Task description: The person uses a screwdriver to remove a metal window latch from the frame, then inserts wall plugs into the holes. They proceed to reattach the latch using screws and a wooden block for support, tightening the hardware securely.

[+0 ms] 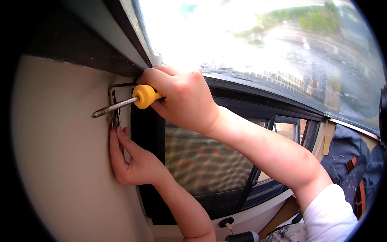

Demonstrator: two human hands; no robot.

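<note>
My right hand [183, 97] is closed round the yellow handle of a screwdriver [146, 97], up against the dark window frame. The screwdriver's metal shaft points left, and its tip stands in front of the pale wall [60, 141]. Just behind the shaft is a thin, dark, L-shaped metal piece [110, 93] at the wall's corner; its upper arm runs toward my right fingers. Below, my left hand [135, 161] pinches the lower end of a small dark metal part [115, 120] there. The shaft and fingers hide some of its shape.
A bright window pane [282, 48] fills the upper right. Below it lies a black-framed sliding window with a mesh screen [201, 161]. Dark blue cloth [342, 149] and brown strips are at the right. A grey cylindrical tool [244, 236] shows at the bottom edge.
</note>
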